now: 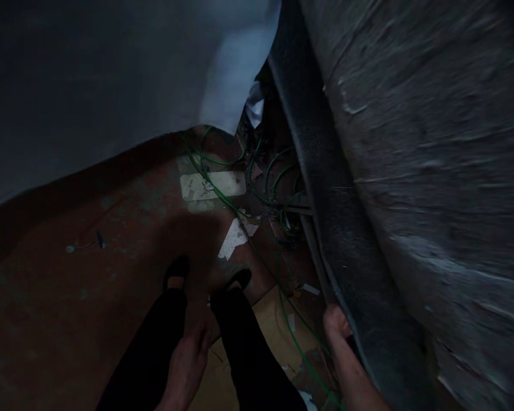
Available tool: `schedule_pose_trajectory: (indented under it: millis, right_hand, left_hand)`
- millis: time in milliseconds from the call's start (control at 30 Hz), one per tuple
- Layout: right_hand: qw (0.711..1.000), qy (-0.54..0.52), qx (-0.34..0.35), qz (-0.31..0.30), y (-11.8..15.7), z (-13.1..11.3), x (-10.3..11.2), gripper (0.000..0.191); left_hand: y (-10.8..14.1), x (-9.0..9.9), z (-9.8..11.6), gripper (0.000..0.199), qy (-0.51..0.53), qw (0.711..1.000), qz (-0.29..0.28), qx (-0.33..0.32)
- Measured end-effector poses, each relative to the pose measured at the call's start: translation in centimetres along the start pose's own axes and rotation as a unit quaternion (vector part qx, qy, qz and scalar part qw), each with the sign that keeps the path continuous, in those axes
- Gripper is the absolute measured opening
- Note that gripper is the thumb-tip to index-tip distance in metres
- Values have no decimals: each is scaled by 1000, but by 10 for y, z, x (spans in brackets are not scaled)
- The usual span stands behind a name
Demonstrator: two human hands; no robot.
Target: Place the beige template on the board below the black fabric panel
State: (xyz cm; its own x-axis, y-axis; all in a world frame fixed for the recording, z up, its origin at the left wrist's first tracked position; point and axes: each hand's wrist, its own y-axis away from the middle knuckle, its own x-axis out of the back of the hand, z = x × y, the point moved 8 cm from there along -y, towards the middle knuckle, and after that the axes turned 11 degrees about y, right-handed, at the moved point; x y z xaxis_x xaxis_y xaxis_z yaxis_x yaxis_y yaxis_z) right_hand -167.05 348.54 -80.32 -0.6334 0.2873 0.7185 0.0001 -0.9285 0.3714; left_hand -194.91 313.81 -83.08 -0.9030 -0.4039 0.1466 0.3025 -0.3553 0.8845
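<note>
My left hand [187, 361] hangs in front of my dark trousers, its fingers loosely bent and nothing visible in it. At the lower right, my right hand [337, 321] is closed in a fist against the edge of a dark, thick sheet [325, 188]. Its fingertips are hidden, so I cannot make out what it grips. Beside that sheet rises a large, grey, wrinkled wrapped bulk [428, 160]. A thin green cord [297, 342] runs along the floor just left of my right hand.
Pale sheeting [235, 74] hangs across the upper left. Tangled green cords [225, 197], a torn white scrap [235, 237] and a pale rectangular patch [214, 185] are on the reddish floor [47, 319]. Brown cardboard [278, 325] lies by my feet, and a narrow bar [314, 251] runs beside the dark sheet.
</note>
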Motion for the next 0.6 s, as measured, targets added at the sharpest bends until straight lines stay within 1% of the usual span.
schedule_pose_trajectory:
  millis: [33,67,100,133,233,333,400,467,533,567,600]
  right_hand:
    - [999,10,-48,-15,17,18,1,31]
    - [997,11,-74,-28,35,32,3,41]
    - [995,8,-90,-35,52,44,7,47]
    - [995,0,-91,-39,69,54,12,50]
    - [997,-33,-52,-46,119,70,31,54]
    - [997,-61,12,-38,169,74,60,54]
    - [995,-65,63,-33,202,69,86,54]
    - [990,-72,116,-29,235,60,116,55]
    - [979,-114,168,1,267,50,157,54]
    - [968,-152,197,28,282,45,182,52]
    - [951,-197,230,61,297,41,208,51]
  left_hand:
    - [10,3,-2,27,15,1000,8,9]
    - [20,6,-2,28,33,999,12,15]
    - [32,9,-1,29,50,998,13,19]
    - [44,11,4,30,68,998,8,17]
    - [80,12,31,33,127,992,-16,-6]
    - [113,8,66,39,190,981,-26,-10]
    - [136,1,91,43,222,974,-30,-11]
    - [162,-7,117,54,246,969,-31,-7]
    - [193,-13,141,71,279,960,-31,14]
    - [211,-15,154,78,308,950,-39,21]
    - [229,-15,168,81,344,938,-49,23]
